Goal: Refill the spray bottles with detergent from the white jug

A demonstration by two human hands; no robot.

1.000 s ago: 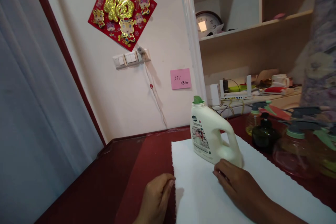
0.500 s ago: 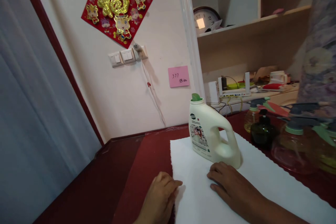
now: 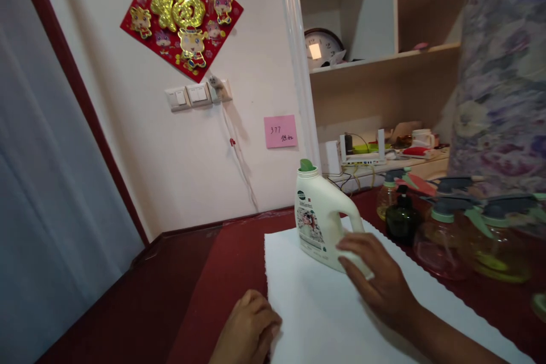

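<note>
On the white mat [image 3: 324,318], the right hand [image 3: 375,278] curls loosely against the upright detergent jug [image 3: 318,219], not yet lifted; the left hand [image 3: 247,330] rests fisted, empty.

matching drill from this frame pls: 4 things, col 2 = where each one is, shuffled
1 detergent jug
2 left hand
3 pink note
4 clock

a on the shelf
b stuck on the wall
c at the white sheet's near left edge
d upright on the sheet, right hand against its base

Pairs: 1-d, 2-c, 3-b, 4-a
</note>
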